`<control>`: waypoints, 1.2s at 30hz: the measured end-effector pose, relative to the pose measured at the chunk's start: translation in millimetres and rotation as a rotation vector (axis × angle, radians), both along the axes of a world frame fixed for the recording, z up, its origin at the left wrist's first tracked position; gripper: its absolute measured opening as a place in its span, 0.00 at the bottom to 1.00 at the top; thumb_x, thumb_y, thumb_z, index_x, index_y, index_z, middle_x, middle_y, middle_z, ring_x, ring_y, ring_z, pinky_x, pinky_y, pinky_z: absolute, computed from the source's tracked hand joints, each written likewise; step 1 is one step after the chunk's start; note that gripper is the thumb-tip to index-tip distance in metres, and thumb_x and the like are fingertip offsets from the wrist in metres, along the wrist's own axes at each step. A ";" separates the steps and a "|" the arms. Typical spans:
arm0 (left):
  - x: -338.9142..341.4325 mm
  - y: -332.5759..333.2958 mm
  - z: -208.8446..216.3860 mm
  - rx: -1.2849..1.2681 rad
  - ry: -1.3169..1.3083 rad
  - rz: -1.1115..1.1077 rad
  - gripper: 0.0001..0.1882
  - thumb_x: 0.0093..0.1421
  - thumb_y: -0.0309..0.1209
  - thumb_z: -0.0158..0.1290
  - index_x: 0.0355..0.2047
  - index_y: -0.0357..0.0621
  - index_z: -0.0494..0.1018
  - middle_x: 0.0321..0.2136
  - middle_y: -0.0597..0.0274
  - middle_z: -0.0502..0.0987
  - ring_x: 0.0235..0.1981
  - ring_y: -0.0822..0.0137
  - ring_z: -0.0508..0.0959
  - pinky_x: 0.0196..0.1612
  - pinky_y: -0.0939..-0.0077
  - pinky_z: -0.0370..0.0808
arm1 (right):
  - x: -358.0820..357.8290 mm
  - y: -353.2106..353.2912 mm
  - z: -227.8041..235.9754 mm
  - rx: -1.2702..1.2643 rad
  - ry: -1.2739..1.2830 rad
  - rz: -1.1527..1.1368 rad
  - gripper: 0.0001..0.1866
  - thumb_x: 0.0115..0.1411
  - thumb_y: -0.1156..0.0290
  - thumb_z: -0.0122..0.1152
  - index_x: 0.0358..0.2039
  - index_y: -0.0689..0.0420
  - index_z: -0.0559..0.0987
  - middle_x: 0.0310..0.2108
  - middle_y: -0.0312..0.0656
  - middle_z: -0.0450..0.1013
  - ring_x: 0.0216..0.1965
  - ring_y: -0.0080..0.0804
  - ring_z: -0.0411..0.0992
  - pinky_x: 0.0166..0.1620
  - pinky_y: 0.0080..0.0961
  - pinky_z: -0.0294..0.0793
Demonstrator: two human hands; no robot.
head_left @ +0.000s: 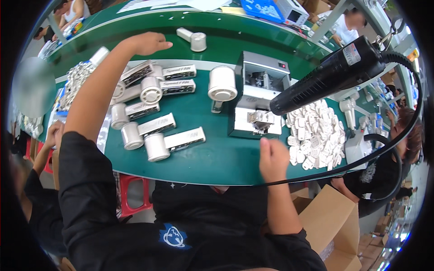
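Note:
My left hand (151, 43) reaches over the far part of the green table, its fingers loosely extended and nothing visible in them. Just right of it, apart from the fingers, lies a white handheld fan (198, 42) with a round head and a short handle. My right hand (274, 159) is closed at the table's front edge, thumb up; whatever its fingers hold, if anything, is hidden. Directly beyond it stands a small grey and black bench machine (260, 97). A black electric screwdriver (330, 74) hangs over the machine. Another white fan (222, 84) stands left of the machine, head toward me.
Several white fans (156, 147) lie in a group on the left of the green table (217, 158). A heap of small white plastic parts (315, 133) lies right of the machine. A black cable (384, 156) loops across the right. An open cardboard box (327, 217) stands below. Co-workers sit nearby.

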State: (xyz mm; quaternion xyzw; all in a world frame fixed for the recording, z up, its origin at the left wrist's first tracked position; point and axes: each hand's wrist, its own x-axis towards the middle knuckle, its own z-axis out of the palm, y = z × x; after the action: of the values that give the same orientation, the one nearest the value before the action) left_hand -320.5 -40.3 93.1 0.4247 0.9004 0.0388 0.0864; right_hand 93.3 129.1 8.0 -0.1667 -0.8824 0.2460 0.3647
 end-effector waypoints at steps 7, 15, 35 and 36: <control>-76.7 91.0 -58.8 -0.101 0.465 -0.145 0.25 0.54 0.24 0.47 0.54 0.51 0.61 0.48 0.49 0.67 0.47 0.50 0.71 0.47 0.62 0.71 | 9.6 -13.1 -27.9 0.015 -0.382 0.022 0.14 0.55 0.61 0.57 0.19 0.56 0.74 0.18 0.43 0.70 0.21 0.44 0.69 0.25 0.35 0.68; -114.2 96.2 -55.2 -0.222 0.366 -0.195 0.23 0.37 0.23 0.63 0.37 0.48 0.71 0.35 0.53 0.75 0.43 0.54 0.74 0.43 0.62 0.72 | 8.2 -16.8 -23.7 0.063 -0.379 0.042 0.10 0.52 0.65 0.59 0.20 0.55 0.72 0.18 0.41 0.68 0.20 0.41 0.69 0.23 0.33 0.67; 93.4 -2.8 115.9 0.908 -0.057 -0.002 0.25 0.49 0.40 0.60 0.43 0.38 0.72 0.34 0.63 0.73 0.33 0.74 0.70 0.40 0.83 0.66 | -10.6 131.8 6.9 0.310 -0.309 0.059 0.12 0.52 0.72 0.55 0.38 0.51 0.79 0.39 0.40 0.71 0.43 0.40 0.68 0.44 0.31 0.68; 103.0 -12.1 117.6 1.032 -0.103 -0.020 0.24 0.49 0.38 0.61 0.43 0.37 0.72 0.34 0.61 0.73 0.35 0.73 0.70 0.42 0.82 0.66 | -9.3 129.5 3.1 0.421 -0.450 0.013 0.15 0.51 0.69 0.58 0.41 0.49 0.78 0.47 0.37 0.68 0.49 0.37 0.65 0.49 0.34 0.63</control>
State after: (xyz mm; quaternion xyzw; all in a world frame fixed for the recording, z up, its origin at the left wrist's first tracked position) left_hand -217.5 -52.4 210.8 0.4181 0.7544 0.4980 -0.0898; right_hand 84.0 258.6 11.1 -0.1320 -0.9737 0.0168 0.1851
